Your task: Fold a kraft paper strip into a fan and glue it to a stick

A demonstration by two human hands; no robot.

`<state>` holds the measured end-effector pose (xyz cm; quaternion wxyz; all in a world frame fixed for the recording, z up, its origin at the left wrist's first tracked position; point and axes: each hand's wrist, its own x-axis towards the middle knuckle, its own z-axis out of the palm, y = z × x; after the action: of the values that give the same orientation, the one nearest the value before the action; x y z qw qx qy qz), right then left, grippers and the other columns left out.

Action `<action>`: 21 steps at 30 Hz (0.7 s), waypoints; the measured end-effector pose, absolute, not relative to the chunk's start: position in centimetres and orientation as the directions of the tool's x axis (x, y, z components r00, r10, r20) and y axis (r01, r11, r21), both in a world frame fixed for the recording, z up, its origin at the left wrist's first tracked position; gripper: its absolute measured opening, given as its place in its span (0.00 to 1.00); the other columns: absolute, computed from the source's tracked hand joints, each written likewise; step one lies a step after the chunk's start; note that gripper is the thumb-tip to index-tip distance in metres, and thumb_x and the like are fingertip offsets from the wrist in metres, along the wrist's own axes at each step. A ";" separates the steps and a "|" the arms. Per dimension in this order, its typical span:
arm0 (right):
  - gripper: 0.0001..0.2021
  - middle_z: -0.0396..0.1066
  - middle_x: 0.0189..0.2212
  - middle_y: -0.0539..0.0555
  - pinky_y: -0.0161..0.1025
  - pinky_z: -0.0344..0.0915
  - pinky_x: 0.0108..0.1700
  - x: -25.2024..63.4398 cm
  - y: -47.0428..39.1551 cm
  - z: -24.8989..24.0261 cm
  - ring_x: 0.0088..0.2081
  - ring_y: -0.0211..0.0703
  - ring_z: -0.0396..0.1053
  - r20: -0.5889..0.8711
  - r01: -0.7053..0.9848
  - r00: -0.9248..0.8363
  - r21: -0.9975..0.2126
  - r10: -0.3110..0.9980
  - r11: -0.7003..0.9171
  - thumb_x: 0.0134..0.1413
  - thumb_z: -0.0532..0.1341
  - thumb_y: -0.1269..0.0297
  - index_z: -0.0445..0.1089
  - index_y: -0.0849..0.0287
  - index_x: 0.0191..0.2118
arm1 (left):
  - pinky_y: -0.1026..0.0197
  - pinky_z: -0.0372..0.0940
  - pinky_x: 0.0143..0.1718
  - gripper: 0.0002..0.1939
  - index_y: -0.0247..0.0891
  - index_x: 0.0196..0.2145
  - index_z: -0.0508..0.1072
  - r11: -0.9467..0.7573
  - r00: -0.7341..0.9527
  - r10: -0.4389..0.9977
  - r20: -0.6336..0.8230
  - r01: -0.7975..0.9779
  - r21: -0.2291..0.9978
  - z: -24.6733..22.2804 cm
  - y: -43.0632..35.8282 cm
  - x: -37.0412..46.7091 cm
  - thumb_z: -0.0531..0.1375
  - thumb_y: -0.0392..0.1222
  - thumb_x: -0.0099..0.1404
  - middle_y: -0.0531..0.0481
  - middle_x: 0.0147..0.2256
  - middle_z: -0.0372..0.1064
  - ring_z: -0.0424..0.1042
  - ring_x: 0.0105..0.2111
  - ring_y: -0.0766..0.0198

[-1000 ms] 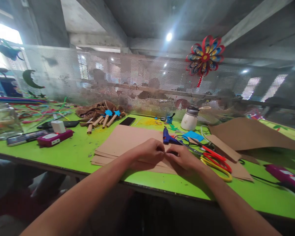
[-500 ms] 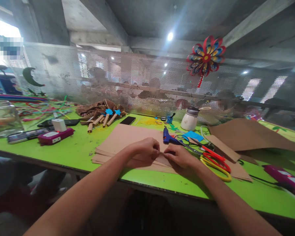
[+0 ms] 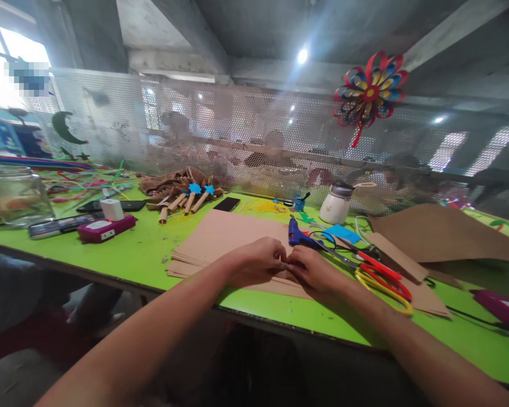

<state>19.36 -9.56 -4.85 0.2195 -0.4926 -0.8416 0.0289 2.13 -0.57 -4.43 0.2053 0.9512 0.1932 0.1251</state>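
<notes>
A stack of brown paper sheets lies at the front of the green table, several edges fanned out at its left. Over its near right part, my left hand is closed in a pinch on the edge of a sheet of the brown paper. Beside it, almost touching, my right hand pinches the same edge between thumb and fingers. The pinched part is mostly hidden by the fingers. Just beyond my right hand lies a blue glue gun. Scissors with red handles and scissors with yellow handles rest by my right wrist.
A white jar, a black phone and brown paper bundles with blue stars stand or lie farther back. At left are a purple power strip and a glass jar. Large brown paper spreads at right.
My hands have come closer together, the left moving toward the right along the paper edge. The whole view has shifted slightly. Both hands stay closed.
</notes>
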 end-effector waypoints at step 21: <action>0.07 0.69 0.31 0.53 0.35 0.58 0.34 20.3 -10.3 -3.6 0.33 0.41 0.63 0.265 0.796 -0.459 -0.301 0.848 0.525 0.53 0.56 0.67 0.71 0.58 0.29 | 0.64 0.55 0.31 0.07 0.36 0.27 0.73 -0.963 0.916 0.268 0.299 0.241 0.125 -4.3 -2.0 2.2 0.56 0.38 0.57 0.48 0.28 0.67 0.63 0.28 0.65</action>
<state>20.27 -10.28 -3.56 0.1934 -0.4828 -0.8515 0.0669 2.18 -1.97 -4.32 0.0427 0.9778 0.1300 0.1587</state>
